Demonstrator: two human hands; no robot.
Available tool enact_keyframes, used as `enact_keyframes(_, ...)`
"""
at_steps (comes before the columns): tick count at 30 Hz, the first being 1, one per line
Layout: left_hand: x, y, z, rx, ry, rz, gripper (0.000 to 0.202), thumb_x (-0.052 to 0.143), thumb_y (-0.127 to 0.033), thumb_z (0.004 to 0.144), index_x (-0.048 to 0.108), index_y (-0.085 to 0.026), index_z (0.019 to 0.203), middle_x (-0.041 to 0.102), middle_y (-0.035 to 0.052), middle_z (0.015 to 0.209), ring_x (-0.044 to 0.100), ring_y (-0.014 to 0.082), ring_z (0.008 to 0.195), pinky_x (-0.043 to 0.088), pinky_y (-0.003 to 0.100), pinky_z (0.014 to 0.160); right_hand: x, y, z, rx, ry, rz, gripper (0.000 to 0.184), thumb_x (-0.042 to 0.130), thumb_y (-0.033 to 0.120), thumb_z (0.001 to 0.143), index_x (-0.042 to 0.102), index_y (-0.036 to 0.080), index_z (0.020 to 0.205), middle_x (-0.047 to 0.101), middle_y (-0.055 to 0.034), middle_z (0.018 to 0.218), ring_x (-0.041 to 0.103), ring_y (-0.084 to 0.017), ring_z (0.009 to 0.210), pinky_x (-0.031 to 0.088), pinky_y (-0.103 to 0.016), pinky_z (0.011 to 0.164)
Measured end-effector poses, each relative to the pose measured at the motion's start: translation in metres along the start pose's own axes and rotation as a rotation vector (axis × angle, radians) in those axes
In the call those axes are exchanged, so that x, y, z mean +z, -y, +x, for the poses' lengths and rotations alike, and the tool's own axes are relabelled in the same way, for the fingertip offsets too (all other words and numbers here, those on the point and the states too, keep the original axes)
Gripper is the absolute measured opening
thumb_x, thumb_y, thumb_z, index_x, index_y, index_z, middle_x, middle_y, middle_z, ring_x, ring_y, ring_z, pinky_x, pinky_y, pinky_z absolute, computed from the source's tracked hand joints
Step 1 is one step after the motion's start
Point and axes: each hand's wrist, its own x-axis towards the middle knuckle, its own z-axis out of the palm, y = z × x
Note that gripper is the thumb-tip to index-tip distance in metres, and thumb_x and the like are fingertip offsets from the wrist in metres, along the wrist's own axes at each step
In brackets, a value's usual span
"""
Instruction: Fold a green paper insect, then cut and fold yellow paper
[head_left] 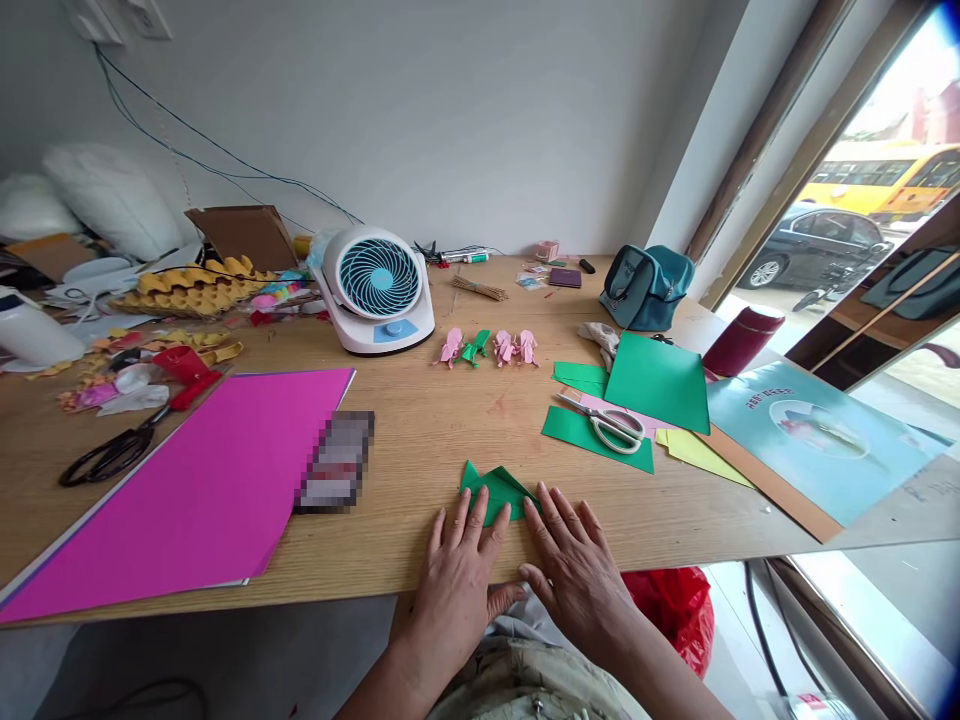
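A partly folded piece of green paper (499, 490) lies near the table's front edge, with pointed flaps standing out at its far side. My left hand (459, 560) rests on its left part, fingers stretched out and pressing flat. At its right end, the fingertips of my right hand (571, 545) touch the paper, that hand also open and flat. My fingers hide part of the near edge. Beyond it stand small folded paper figures, a green one (475, 347) among several pink ones (505, 347).
White-handled scissors (616, 430) lie on green paper sheets (660, 382) to the right, beside a blue picture folder (817, 430). Magenta paper (202, 470) covers the left front. A white fan (379, 285) and a teal bag (649, 287) stand farther back. Black scissors (112, 455) lie far left.
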Motion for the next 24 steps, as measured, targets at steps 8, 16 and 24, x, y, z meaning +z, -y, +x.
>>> enact_keyframes(8,-0.017,0.001,0.027,-0.097,0.176,-0.073,0.086,0.043,-0.075,0.085,0.039,-0.02,0.151,0.034,0.0181,0.158,0.032,0.043,0.144,0.033,0.065,0.109,-0.011,-0.014,0.033,-0.03,0.138,0.125,0.065,0.032,0.054,0.101,0.028,0.019,0.156,0.017,-0.0108,0.163,0.018,-0.033,0.151,0.023,-0.06,0.118)
enact_keyframes(16,-0.022,0.01,0.044,-0.171,0.184,-0.153,0.066,0.055,-0.065,0.085,0.057,-0.025,0.138,0.05,0.0145,0.148,0.044,0.0404,0.136,0.038,0.062,0.107,-0.022,-0.032,0.048,-0.16,0.201,0.218,0.062,0.04,0.045,0.101,0.026,0.02,0.157,0.019,-0.0131,0.163,0.017,-0.035,0.151,0.024,-0.064,0.117)
enact_keyframes(24,-0.054,0.038,0.087,-0.096,0.217,-0.347,0.029,0.065,-0.031,0.088,0.066,-0.024,0.116,0.063,0.0075,0.131,0.055,0.0299,0.122,0.042,0.054,0.104,-0.072,-0.065,0.14,-0.252,0.102,0.296,0.056,0.054,0.027,0.095,0.042,0.019,0.149,0.049,-0.0144,0.15,0.048,-0.032,0.136,0.045,-0.051,0.107)
